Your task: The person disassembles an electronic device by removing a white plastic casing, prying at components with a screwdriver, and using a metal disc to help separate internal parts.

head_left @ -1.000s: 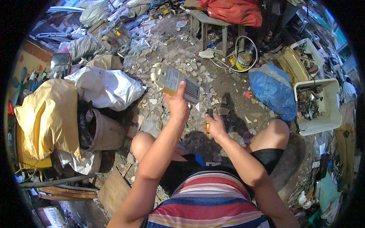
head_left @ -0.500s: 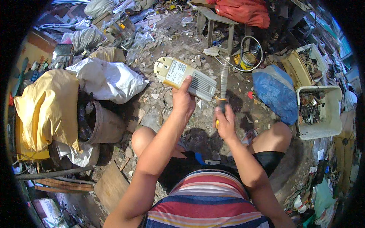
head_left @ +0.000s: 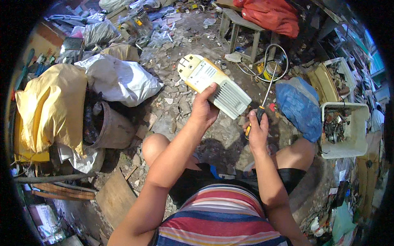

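A yellowish-white plastic device (head_left: 232, 96), flat and oblong with a ribbed grey-white lower half and a printed label, is gripped along its near edge by my left hand (head_left: 205, 107). The thumb lies on its ribbed face; the other fingers are hidden beneath. My right hand (head_left: 258, 132) is closed round the black and yellow handle of a screwdriver (head_left: 269, 89). Its long metal shaft points up and slightly right, away from me. Screwdriver and device are apart, the tool standing to the right of the device.
A yellow sack (head_left: 53, 110), a white sack (head_left: 123, 82) and a bucket (head_left: 113, 127) stand on the left. Right are a blue bag (head_left: 296, 104) and a white bin (head_left: 344, 153) of scrap. A wooden stool (head_left: 242, 24) is ahead; rubble covers the ground.
Both hands have shifted right and a little nearer, the device with the left. The screwdriver's shaft, blurred before, now shows sharply and leans further right.
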Motion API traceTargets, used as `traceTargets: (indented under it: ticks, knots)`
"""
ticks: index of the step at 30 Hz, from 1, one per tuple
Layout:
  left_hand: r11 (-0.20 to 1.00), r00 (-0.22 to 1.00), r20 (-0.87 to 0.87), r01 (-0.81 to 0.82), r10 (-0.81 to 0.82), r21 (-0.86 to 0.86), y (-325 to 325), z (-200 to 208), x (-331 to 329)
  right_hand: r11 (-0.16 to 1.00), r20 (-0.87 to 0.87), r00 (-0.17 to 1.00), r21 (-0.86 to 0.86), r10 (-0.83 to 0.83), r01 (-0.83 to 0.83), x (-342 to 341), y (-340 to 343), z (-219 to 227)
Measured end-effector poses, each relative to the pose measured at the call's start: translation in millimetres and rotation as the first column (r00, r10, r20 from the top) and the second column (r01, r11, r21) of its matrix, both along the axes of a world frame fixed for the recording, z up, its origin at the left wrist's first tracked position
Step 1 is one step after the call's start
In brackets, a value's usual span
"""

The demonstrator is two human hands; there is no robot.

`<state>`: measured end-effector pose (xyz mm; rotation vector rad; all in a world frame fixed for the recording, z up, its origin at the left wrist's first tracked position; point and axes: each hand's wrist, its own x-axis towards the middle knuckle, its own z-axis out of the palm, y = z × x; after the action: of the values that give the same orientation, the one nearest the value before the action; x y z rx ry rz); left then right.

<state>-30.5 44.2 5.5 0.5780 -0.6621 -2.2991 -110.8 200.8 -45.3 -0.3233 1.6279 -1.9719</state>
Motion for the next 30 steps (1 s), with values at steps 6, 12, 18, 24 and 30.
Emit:
traceTargets:
  ticks: [6,12,18,24,30]
  knots:
    - [0.997,0.998,0.032,-0.054,0.053,0.046,-2.2,4.6,-0.5,0.996,-0.118,0.99,-0.027,0.078,-0.082,4.1,1.3,-0.1]
    - [0.996,0.995,0.068,-0.077,0.074,0.034,-9.5,4.9,-1.7,0.994,-0.183,0.983,-0.1,0.032,-0.051,9.6,3.5,12.3]
    - [0.996,0.996,0.074,-0.054,0.048,0.069,-12.0,-2.4,-4.1,0.991,-0.177,0.981,-0.09,0.078,-0.095,13.7,4.6,15.3]
    - [0.995,0.993,0.119,-0.028,0.017,0.091,-6.9,-2.8,-6.9,0.998,-0.29,0.956,-0.04,0.03,-0.043,11.0,4.5,29.1]
    - [0.989,0.992,0.122,-0.008,-0.01,0.145,-1.7,0.0,-9.9,1.0,-0.42,0.907,-0.017,-0.022,0.016,7.9,-2.8,49.7]
